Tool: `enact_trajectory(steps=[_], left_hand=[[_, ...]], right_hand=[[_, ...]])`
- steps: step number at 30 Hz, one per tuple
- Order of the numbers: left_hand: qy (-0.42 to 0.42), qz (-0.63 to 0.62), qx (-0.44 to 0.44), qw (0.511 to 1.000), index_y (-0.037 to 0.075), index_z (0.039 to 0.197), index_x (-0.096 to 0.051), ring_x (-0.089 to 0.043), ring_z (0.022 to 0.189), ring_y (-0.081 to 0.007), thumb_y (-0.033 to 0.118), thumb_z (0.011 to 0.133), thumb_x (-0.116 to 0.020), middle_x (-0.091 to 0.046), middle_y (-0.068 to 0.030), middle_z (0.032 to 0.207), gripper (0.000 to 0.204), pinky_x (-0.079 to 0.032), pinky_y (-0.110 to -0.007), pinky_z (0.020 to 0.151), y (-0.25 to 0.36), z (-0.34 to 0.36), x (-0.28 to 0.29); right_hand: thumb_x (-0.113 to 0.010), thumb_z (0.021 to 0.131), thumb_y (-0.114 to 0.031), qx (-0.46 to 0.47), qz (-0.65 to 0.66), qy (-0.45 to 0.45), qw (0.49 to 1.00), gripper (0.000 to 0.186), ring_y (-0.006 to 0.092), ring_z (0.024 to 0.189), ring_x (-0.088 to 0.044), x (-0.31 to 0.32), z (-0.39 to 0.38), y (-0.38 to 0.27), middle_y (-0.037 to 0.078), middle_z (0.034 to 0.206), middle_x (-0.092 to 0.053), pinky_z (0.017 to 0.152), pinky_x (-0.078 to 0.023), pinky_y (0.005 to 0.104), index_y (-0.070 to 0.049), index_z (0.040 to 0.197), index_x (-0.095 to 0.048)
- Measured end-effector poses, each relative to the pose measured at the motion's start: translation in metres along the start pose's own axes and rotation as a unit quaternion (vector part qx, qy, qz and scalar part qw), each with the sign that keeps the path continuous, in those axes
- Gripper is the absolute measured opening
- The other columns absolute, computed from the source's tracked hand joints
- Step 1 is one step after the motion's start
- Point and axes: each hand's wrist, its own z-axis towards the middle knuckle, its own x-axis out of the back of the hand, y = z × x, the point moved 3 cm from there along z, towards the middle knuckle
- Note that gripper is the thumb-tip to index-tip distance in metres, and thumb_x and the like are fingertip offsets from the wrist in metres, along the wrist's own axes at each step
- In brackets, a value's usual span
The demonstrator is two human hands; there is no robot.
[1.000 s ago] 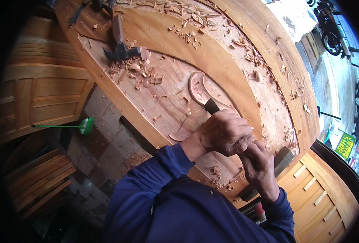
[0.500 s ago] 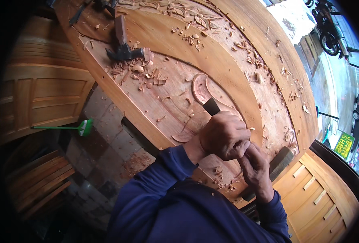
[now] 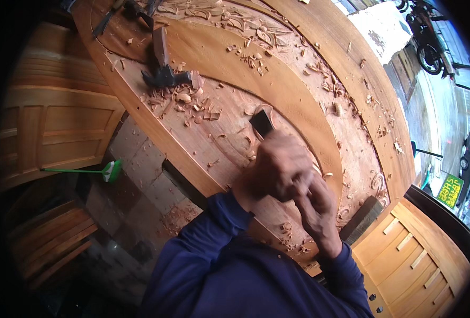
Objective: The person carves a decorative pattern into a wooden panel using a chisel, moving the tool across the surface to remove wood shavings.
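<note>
head view: carving seems in hand; left hand (image 3: 281,163) wraps its fingers round a flat chisel (image 3: 262,123) over the wooden panel (image 3: 298,100); right hand (image 3: 318,202), nearer, curls fingers, hold unclear; next: steady angle.

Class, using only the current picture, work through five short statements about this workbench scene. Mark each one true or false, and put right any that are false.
1. A dark, flat blade sticks out past the left hand. True.
2. The right hand is held well apart from the left. False: the two hands meet.
3. A hammer lies on the carved wooden panel, with curled shavings beside its head. True.
4. The broom has red bristles. False: they are green.
5. The motorcycle is at the picture's lower left. False: it is at the upper right.
</note>
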Motion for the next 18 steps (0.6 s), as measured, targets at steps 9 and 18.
enact_trajectory(steps=[9, 18], left_hand=[[-0.125, -0.059, -0.005, 0.99, 0.012, 0.072, -0.062, -0.061, 0.069, -0.0286, 0.028, 0.081, -0.069, -0.057, -0.0071, 0.071, 0.02, -0.045, -0.043, 0.063, 0.018, -0.02, -0.027], [-0.085, -0.101, 0.011, 0.991, 0.011, 0.069, -0.06, -0.056, 0.062, -0.0309, 0.031, 0.081, -0.06, -0.056, -0.0074, 0.066, 0.024, -0.042, -0.045, 0.062, 0.007, -0.024, -0.012]], right_hand=[[-0.061, 0.111, -0.015, -0.238, 0.168, -0.036, 0.956, 0.019, 0.0128, 0.093, -0.062, 0.009, -0.049, 0.011, 0.006, 0.097, -0.067, 0.085, -0.052, 0.0316, 0.003, 0.106, -0.067], [-0.063, 0.107, -0.011, -0.164, 0.09, -0.014, 0.982, 0.017, 0.0167, 0.084, -0.065, -0.01, -0.032, -0.023, 0.012, 0.091, -0.068, 0.078, -0.052, 0.0314, 0.004, 0.112, -0.07]])
